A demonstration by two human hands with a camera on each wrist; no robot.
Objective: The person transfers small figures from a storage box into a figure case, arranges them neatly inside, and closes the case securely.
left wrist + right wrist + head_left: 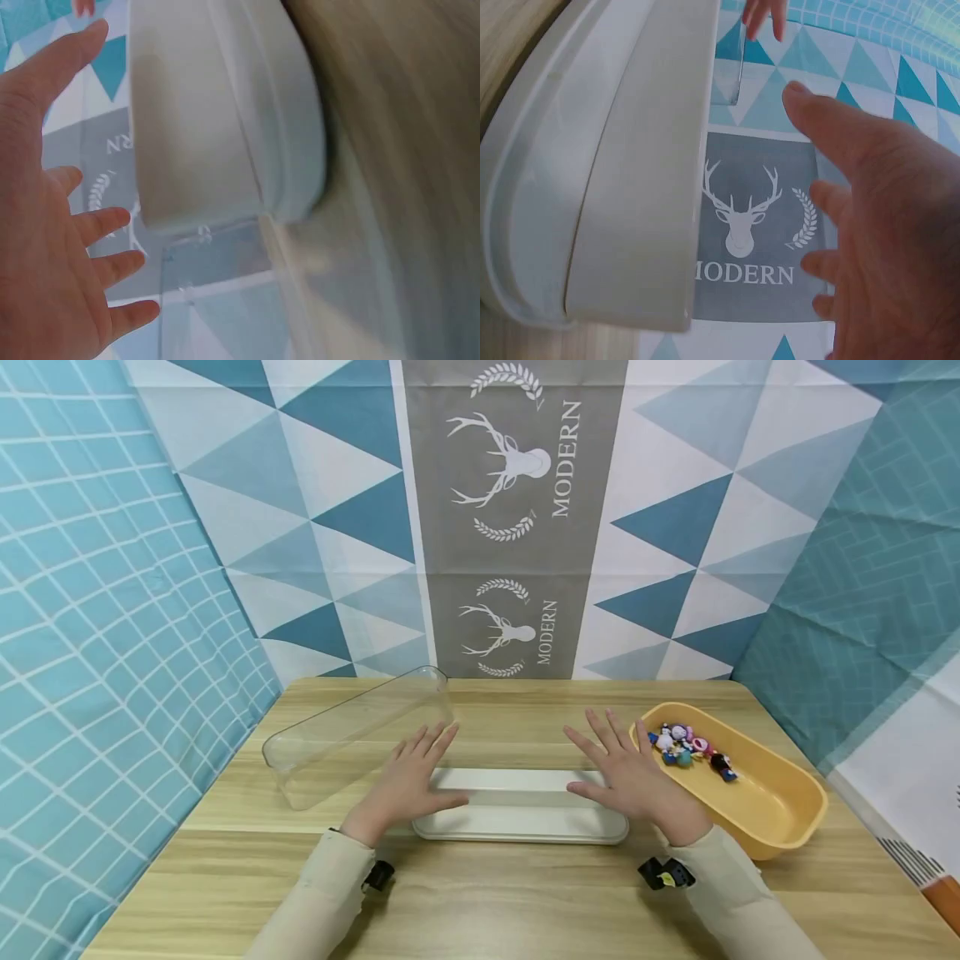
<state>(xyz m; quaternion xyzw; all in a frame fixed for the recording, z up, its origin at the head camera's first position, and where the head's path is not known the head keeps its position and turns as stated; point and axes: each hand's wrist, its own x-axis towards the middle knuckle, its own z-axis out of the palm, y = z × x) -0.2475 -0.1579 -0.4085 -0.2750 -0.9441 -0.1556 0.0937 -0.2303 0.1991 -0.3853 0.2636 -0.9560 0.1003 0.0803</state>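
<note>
A long white box (521, 823) with rounded ends lies crosswise on the table in front of me. My left hand (408, 785) hovers at its left end, fingers spread and straight, holding nothing. At the other end my right hand (637, 781) is spread the same way, also holding nothing. Both wrist views show the box's pale side (195, 112) close beside an unclosed palm. A clear plastic cover (352, 743) sits slanted to the left, partly behind my left hand. Right of the box, small toy figures (682, 745) lie heaped in a yellow basin (780, 843), overlapped by my right fingertips in the head view.
The wood-grain table (517, 902) ends at a back wall hung with patterned cloth (517, 527). Blue tiled cloth (112, 610) covers the left side, teal cloth (862, 577) the right. Each wrist wears a black strap device (667, 873).
</note>
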